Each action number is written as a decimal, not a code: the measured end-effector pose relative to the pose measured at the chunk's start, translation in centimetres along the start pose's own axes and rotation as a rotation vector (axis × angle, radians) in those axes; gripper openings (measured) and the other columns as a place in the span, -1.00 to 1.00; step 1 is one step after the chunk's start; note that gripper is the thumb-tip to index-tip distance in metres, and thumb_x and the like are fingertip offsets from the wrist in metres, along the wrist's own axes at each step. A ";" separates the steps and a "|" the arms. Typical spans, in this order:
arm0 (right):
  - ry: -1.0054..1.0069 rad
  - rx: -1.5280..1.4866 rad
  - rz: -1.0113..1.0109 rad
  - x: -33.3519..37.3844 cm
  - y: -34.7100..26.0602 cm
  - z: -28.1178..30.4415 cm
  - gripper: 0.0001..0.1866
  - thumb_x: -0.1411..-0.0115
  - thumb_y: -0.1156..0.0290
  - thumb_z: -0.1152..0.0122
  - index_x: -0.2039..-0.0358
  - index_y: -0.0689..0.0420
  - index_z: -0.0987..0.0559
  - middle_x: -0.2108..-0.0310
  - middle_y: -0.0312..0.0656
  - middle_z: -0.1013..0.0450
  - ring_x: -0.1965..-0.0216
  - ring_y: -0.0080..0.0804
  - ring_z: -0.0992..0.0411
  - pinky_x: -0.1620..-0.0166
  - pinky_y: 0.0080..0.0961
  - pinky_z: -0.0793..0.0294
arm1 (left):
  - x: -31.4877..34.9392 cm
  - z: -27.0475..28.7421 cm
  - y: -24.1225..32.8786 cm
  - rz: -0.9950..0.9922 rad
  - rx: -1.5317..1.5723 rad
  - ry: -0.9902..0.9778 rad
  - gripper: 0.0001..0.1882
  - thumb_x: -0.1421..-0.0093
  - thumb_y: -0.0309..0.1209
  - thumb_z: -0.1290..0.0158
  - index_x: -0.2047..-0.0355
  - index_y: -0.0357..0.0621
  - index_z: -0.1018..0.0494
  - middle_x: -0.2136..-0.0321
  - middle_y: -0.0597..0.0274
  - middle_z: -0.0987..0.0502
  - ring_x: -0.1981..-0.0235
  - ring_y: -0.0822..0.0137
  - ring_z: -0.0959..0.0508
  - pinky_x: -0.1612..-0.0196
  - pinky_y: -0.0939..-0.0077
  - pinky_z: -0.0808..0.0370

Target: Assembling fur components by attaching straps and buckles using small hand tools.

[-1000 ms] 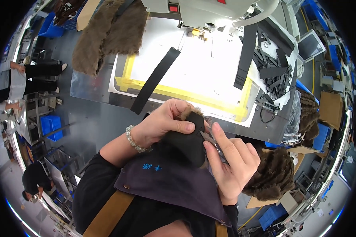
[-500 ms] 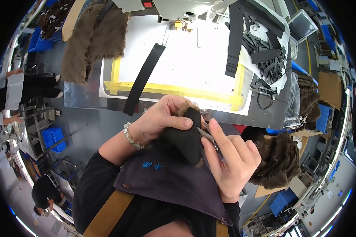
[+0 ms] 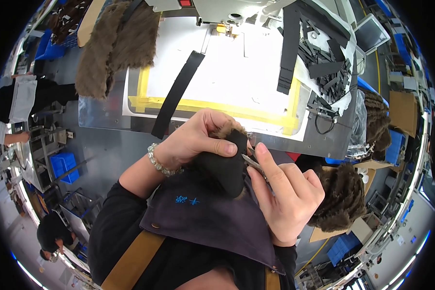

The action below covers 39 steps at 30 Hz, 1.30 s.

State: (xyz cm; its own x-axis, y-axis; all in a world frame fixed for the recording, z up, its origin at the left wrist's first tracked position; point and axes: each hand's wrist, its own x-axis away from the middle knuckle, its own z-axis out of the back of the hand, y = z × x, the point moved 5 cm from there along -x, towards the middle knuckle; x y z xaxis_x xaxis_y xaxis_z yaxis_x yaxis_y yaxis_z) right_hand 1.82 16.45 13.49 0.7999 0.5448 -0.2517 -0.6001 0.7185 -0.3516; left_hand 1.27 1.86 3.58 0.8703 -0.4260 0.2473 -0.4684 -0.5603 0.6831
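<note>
"Any writing to be read?"
"Blue embroidered characters across the apron."

"What's different from half a second ago?"
"The co-worker on the left has shifted; the dark-trousered legs now reach the brown fur at the tabletop's far left corner. Both hands hold nearly the same pose."

"And the piece itself?"
"The black piece is smooth and dark, with brown fur along its upper edge and a little at the bottom. It's held up just in front of the tabletop's near edge, about midway along."

"How are the grips?"
"The left hand pinches it, thumb on top. The right hand has thumb and forefinger closed around metal snips, tips at the piece's right edge; I can't tell whether they touch."
</note>
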 end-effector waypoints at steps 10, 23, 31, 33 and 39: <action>0.134 -0.039 0.040 0.6 0.4 -0.2 -0.53 0.25 0.41 -0.39 0.19 0.07 -0.62 0.75 -0.46 -0.10 0.76 -0.62 0.01 0.63 -0.59 0.17 | -0.5 0.0 -1.5 0.087 0.108 -0.046 -0.53 0.03 -0.52 -0.21 0.72 -0.03 -0.05 0.52 0.30 -0.47 0.51 0.64 -0.35 0.45 0.74 -0.29; 0.333 -0.036 0.069 1.8 0.6 -0.7 -0.52 0.30 0.40 -0.41 0.23 0.09 -0.63 0.74 -0.46 -0.19 0.75 -0.67 -0.07 0.63 -0.62 0.16 | -0.5 -1.3 -1.8 0.176 0.232 -0.057 -0.47 0.18 -0.24 -0.35 0.31 -0.38 -0.44 0.43 0.19 -0.54 0.42 0.48 -0.53 0.30 0.70 -0.46; 0.369 0.035 0.091 1.8 0.2 -0.9 -0.60 0.24 0.38 -0.38 0.26 0.01 -0.65 0.72 -0.47 -0.19 0.76 -0.67 -0.03 0.63 -0.64 0.17 | -0.4 -1.4 -2.0 0.127 0.368 -0.124 -0.74 -0.01 -0.43 -0.21 0.33 -0.30 -0.45 0.36 0.21 -0.54 0.38 0.52 -0.52 0.27 0.70 -0.46; 0.363 0.064 0.106 1.6 0.1 -0.9 -0.60 0.25 0.40 -0.34 0.26 -0.01 -0.65 0.72 -0.47 -0.19 0.76 -0.67 -0.02 0.62 -0.63 0.17 | -0.3 -0.4 -2.8 0.144 0.361 -0.085 -0.65 0.06 -0.41 -0.27 0.28 -0.29 -0.44 0.36 0.19 -0.53 0.38 0.47 -0.53 0.26 0.66 -0.47; 0.326 0.141 0.156 1.7 -0.1 -0.9 -0.48 0.38 0.44 -0.14 0.25 -0.04 -0.65 0.70 -0.46 -0.18 0.76 -0.66 0.00 0.61 -0.60 0.19 | -0.1 0.5 -3.2 0.160 0.280 -0.037 -0.58 0.14 -0.36 -0.32 0.29 -0.33 -0.46 0.39 0.19 -0.53 0.40 0.44 -0.54 0.27 0.64 -0.47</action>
State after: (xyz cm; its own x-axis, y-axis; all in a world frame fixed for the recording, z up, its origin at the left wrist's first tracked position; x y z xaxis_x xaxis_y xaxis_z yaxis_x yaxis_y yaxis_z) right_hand 3.29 16.87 12.27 0.6469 0.5024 -0.5737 -0.6921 0.7026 -0.1651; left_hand 2.59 3.41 1.01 0.7785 -0.5468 0.3080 -0.6270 -0.6557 0.4206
